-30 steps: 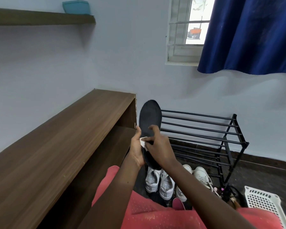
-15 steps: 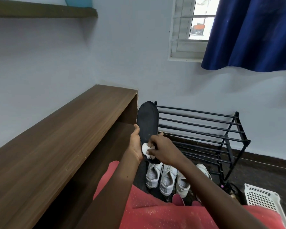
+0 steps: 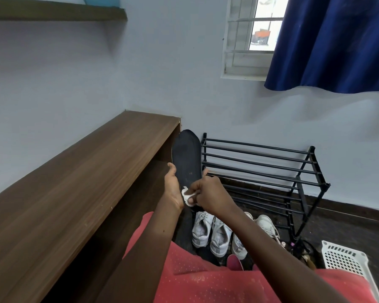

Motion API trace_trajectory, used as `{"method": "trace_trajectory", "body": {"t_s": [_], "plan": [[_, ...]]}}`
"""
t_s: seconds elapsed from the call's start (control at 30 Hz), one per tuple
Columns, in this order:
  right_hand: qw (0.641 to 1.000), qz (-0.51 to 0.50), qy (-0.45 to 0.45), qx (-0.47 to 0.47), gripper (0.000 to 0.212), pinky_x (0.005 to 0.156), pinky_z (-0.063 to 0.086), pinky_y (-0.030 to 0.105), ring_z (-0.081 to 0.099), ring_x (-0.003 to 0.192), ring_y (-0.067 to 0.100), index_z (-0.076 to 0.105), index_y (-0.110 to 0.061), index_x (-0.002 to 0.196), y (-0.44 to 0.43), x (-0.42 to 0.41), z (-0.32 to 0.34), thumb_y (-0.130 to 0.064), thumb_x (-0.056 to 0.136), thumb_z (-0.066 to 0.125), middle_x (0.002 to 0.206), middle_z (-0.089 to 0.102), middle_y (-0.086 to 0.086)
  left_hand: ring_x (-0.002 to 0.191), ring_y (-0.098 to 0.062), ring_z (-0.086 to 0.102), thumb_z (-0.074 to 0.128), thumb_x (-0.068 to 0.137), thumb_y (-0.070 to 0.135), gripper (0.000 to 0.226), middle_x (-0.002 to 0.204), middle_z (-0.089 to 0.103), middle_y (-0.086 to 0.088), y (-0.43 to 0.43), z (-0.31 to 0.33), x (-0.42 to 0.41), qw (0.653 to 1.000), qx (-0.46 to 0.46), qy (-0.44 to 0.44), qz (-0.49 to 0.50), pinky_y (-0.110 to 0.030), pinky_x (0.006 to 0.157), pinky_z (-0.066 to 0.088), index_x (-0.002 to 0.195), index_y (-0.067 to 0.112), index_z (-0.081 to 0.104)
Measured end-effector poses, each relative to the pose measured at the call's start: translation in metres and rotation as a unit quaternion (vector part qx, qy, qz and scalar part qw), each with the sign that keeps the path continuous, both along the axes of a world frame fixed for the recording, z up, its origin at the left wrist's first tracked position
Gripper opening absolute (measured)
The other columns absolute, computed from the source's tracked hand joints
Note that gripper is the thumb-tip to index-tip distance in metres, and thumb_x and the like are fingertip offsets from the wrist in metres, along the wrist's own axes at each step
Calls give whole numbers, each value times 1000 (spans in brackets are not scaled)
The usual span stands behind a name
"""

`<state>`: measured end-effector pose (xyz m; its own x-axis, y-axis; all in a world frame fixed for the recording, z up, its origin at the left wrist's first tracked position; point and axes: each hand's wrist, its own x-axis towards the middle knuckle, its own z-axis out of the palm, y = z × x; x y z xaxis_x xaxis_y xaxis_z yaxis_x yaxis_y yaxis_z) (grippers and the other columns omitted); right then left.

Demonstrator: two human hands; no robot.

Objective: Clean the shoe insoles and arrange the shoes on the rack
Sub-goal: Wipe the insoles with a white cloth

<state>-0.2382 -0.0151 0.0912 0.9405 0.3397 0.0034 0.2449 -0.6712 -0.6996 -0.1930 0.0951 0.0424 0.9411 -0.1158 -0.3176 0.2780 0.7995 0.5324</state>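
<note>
A black insole stands upright in front of me, toe end up. My left hand grips its lower left edge from behind. My right hand pinches a small white wipe and presses it against the heel end of the insole. Several white sneakers stand side by side on the dark floor below my arms. The black metal shoe rack sits against the wall, its bars bare.
A long brown wooden bench runs along the left wall. A white plastic basket sits at the lower right by the rack's foot. A pink shoe tip shows near my lap. A blue curtain hangs at the window.
My right hand has slid the wipe down the insole toward its heel. The view has tilted down slightly.
</note>
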Motion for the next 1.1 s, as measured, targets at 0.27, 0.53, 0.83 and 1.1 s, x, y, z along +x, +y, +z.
{"method": "trace_trajectory", "body": {"t_s": [0.27, 0.53, 0.83, 1.1], "plan": [[999, -17, -49, -2, 20, 83, 49, 24, 61, 96, 23, 74, -8, 96, 2, 6, 3, -3, 77, 70, 99, 68, 15, 113, -34, 56, 29, 91, 66, 75, 124, 58, -21, 0, -4, 6, 999, 10, 7, 30, -47, 106, 37, 124, 5, 57], [990, -84, -116, 11, 22, 81, 47, 22, 65, 94, 21, 72, -9, 105, 13, 30, 5, -8, 86, 61, 102, 71, 11, 99, -25, 61, 37, 94, 56, 61, 106, 63, -13, -13, 9, -16, 999, 20, -29, -41, -35, 88, 51, 117, 5, 59], [996, 31, -76, -28, 26, 71, 32, 9, 59, 98, 19, 71, -9, 102, 7, 4, 10, 2, 82, 60, 106, 67, 11, 89, -34, 69, 23, 96, 59, 77, 106, 66, -25, 2, 10, 1, 999, -35, -8, -9, -45, 81, 54, 102, -3, 69], [996, 39, -66, -34, 27, 70, 34, 6, 56, 92, 17, 74, -8, 93, 4, 0, 8, 9, 78, 59, 88, 67, 9, 102, -38, 63, 26, 96, 59, 68, 113, 63, -26, 1, 10, 1, 999, 3, 30, 19, -49, 91, 50, 123, 4, 55]]}}
